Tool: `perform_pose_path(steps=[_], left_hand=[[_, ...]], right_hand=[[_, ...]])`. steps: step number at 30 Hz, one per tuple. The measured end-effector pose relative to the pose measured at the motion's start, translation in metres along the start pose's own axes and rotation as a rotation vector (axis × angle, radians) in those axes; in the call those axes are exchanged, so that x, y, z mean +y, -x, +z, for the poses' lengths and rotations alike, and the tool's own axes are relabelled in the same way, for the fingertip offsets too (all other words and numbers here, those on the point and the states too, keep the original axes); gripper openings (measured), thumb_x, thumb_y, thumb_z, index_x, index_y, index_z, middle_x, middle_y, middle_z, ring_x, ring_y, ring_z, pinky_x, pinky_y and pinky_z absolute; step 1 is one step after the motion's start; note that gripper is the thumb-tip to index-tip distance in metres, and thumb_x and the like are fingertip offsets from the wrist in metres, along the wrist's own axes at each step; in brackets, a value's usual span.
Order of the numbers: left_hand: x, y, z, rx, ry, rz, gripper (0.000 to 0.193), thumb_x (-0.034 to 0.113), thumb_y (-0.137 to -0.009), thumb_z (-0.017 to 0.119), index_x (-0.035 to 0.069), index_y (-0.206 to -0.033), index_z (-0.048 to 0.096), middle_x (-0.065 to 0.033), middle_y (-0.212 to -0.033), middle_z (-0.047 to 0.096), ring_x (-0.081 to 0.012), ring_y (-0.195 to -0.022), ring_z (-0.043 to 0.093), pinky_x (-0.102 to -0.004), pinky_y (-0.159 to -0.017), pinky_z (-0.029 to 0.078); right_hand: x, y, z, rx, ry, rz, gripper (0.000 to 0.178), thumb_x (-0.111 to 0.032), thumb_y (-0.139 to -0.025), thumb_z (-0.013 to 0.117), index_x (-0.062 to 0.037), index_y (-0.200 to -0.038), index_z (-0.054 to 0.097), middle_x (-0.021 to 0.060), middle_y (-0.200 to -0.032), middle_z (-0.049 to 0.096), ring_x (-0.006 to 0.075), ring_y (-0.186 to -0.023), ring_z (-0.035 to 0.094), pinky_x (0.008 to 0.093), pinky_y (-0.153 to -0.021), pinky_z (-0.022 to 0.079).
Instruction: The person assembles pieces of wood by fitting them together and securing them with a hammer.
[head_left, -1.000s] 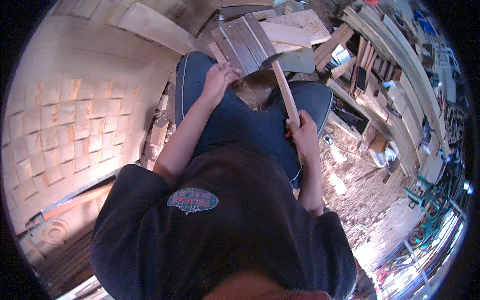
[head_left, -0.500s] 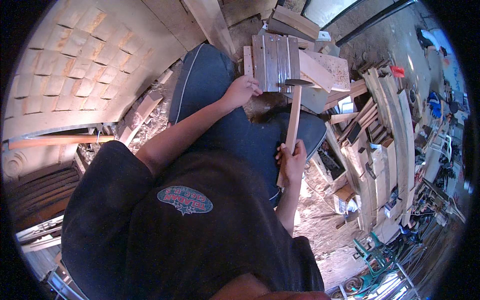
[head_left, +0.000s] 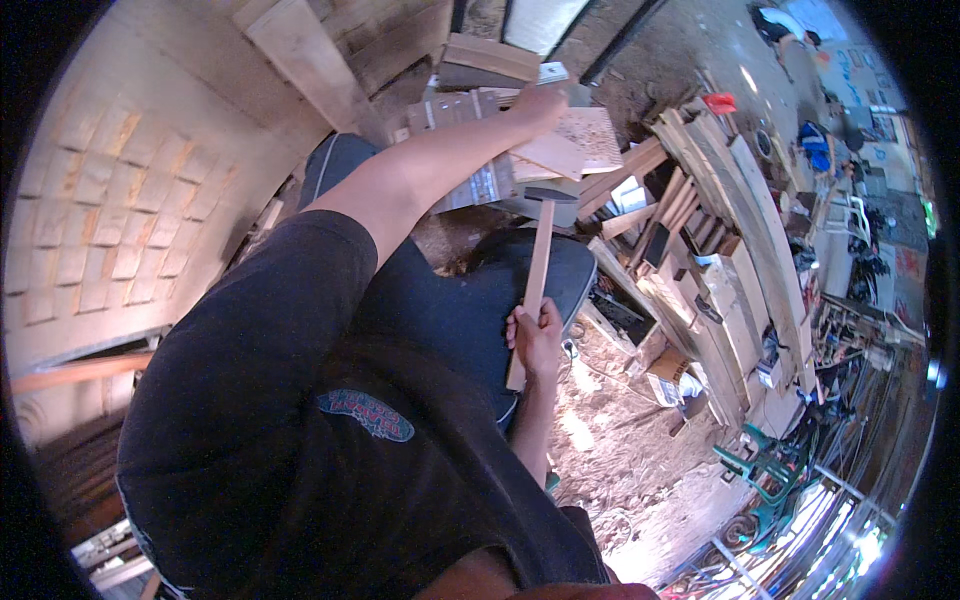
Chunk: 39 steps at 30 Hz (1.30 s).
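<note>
My right hand (head_left: pixel 538 338) is wrapped around the pale wooden handle of a hammer (head_left: pixel 541 258). Its dark head points away from me, near the front edge of some stacked wood. My left arm stretches across a panel of dark brown slats (head_left: pixel 486 183). At the end of it, my left hand (head_left: pixel 541 107) hangs over or rests on the wood behind the panel; its fingers are blurred and partly hidden. Just right of the forearm lie a thin pale board (head_left: pixel 553 158) and a speckled board (head_left: pixel 598 135).
A large panel with a woven relief pattern (head_left: pixel 85 215) stands at the left. To the right, long planks (head_left: pixel 745 190) and offcuts are piled up. A green chair (head_left: pixel 768 462) is at the lower right, above ground strewn with shavings (head_left: pixel 610 450).
My left hand has left the slatted panel's near left edge and reached forward and right over the wood. The hammer stays in my right hand. The whole view has shifted.
</note>
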<state>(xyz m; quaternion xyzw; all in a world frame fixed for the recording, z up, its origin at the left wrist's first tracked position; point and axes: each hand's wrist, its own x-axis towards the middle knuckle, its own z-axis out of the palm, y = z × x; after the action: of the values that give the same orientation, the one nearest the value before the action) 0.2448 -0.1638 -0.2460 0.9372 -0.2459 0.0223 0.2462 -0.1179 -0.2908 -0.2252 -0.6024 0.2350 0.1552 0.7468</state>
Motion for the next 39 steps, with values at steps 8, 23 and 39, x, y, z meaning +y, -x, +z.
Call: perform_pose_path(steps=[8,23,39], left_hand=[[-0.025,-0.015,0.060,0.133,0.043,-0.068,0.017,0.015,-0.076,0.064,0.012,-0.088,0.075,-0.0179,-0.084,0.069,-0.0347,-0.080,0.067,-0.0462,-0.076,0.052],[-0.061,-0.023,0.063,0.149,0.447,-0.170,0.019,0.015,-0.076,0.071,0.005,-0.092,0.071,-0.0139,-0.088,0.071,-0.0251,-0.080,0.069,-0.0357,-0.072,0.052],[-0.063,-0.021,0.062,0.030,-0.171,0.168,0.020,0.018,-0.079,0.067,0.015,-0.097,0.074,-0.0118,-0.086,0.069,-0.0322,-0.080,0.065,-0.0458,-0.077,0.050]], right_hand=[[0.001,0.003,-0.014,0.042,-0.077,-0.007,0.014,-0.002,-0.091,0.058,-0.0051,-0.090,0.044,0.0058,-0.067,0.056,0.0117,-0.049,0.054,0.0243,-0.041,0.042],[-0.003,-0.001,-0.012,-0.002,-0.090,0.000,0.013,-0.003,-0.091,0.058,-0.0031,-0.091,0.045,0.0071,-0.068,0.057,0.0122,-0.047,0.053,0.0246,-0.040,0.041],[-0.008,-0.002,-0.011,-0.010,-0.099,0.006,0.012,-0.004,-0.091,0.058,-0.0032,-0.093,0.046,0.0067,-0.068,0.057,0.0119,-0.048,0.052,0.0243,-0.041,0.041]])
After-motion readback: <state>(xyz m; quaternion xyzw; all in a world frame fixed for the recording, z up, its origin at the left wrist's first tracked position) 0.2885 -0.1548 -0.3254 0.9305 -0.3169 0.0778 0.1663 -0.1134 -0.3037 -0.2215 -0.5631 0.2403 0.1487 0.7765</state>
